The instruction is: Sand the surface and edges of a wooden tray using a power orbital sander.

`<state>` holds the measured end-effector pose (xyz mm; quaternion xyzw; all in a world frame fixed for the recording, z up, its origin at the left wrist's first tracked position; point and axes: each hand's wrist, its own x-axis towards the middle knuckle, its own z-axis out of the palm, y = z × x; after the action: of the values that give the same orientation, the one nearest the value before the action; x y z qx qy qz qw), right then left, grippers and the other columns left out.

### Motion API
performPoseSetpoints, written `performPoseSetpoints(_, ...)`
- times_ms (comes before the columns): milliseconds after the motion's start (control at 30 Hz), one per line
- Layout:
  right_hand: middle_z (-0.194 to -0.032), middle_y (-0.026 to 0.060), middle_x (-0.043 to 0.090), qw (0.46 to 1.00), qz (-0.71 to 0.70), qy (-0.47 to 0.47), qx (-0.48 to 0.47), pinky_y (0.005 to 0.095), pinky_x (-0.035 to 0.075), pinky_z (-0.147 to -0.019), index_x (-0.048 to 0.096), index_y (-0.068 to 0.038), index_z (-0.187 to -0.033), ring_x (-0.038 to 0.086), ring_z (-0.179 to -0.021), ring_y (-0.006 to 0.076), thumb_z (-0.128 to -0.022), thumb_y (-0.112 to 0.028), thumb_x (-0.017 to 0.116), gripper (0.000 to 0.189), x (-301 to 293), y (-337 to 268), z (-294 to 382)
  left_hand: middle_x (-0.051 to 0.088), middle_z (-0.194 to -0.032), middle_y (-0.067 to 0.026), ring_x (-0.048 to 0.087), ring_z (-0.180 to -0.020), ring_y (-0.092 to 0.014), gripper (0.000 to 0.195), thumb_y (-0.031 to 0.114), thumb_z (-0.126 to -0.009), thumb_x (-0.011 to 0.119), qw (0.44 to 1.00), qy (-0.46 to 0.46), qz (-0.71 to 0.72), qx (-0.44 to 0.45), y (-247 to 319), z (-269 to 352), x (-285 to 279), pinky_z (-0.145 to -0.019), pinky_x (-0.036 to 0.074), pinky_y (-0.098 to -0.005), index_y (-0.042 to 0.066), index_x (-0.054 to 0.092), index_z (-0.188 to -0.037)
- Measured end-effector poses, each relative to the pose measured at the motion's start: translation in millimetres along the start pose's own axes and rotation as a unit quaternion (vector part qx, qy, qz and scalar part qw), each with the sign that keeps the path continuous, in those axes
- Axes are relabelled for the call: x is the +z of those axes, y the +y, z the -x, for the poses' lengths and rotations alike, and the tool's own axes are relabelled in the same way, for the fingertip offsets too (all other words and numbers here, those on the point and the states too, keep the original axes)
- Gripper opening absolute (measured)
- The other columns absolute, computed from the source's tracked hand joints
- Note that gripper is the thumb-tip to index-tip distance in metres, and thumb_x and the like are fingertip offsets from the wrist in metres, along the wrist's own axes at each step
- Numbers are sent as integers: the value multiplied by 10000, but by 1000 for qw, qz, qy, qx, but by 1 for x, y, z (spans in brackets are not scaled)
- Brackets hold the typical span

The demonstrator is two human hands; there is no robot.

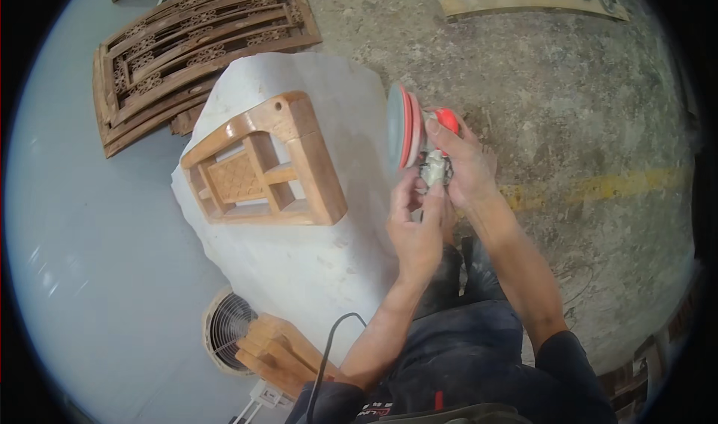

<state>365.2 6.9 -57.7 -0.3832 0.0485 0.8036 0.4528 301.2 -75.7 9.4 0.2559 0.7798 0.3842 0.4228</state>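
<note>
A red orbital sander (447, 122) with a round grey pad is tilted on its side, its pad facing left. Around its body my right hand (464, 163) is closed, the thumb near the red top. My left hand (418, 222) has its thumb and fingers at the pale, dusty fitting (435, 169) on the sander's lower side; whether it grips that part is partly hidden. To the left, a varnished wooden frame panel (320, 171) with a carved lattice inset (235, 177) lies on a white sheet (303, 256).
Carved wooden lattice panels (224, 37) are stacked at upper left. Lower left are a round fan grille (229, 331) and varnished wooden pieces (280, 351). A black cable (325, 351) runs past my left arm. A pale wooden frame (505, 0) lies at the top right.
</note>
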Motion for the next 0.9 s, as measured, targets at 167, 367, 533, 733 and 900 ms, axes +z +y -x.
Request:
performPoseSetpoints(167,-1059,38,695,1000,16,11,-11,276,521,-768,679,-90,-1215,630,-897,110,-955,-179,821,309,-7,-1,7,654,-1102,-58,579,-944,-136,312,84,-984,741,1000,-4,-24,9,-13,2,1,-864,483,-246,-7,685,-1277)
performPoseSetpoints(367,-1049,55,696,989,132,60,-5,288,526,-783,660,-69,-1222,634,-877,145,-893,-226,871,421,-4,-12,6,681,-1082,-87,617,-974,-223,190,53,-923,742,906,31,-257,336,13,-3,-48,-923,498,-333,12,713,-1106)
performPoseSetpoints(533,-979,96,699,922,385,-22,-40,349,552,-754,622,-22,-1196,651,-811,216,-816,-309,907,555,7,20,12,688,-984,-94,585,-935,-231,173,123,-1057,639,842,195,-373,338,37,-102,-135,-882,496,-355,9,693,-938)
performPoseSetpoints(733,-957,138,699,889,443,-62,-99,402,566,-746,593,-10,-1183,667,-788,279,-832,-334,884,559,65,45,-12,651,-824,-107,536,-787,-229,337,242,-1123,533,880,42,-379,284,12,-156,-165,-747,456,-355,11,672,-921)
performPoseSetpoints(900,-975,167,699,864,485,-70,-118,433,575,-738,562,-3,-1209,683,-796,329,-845,-349,868,588,85,33,-40,637,-765,-130,494,-681,-238,462,303,-1152,425,885,4,-382,265,9,-166,-162,-666,422,-374,1,653,-885)
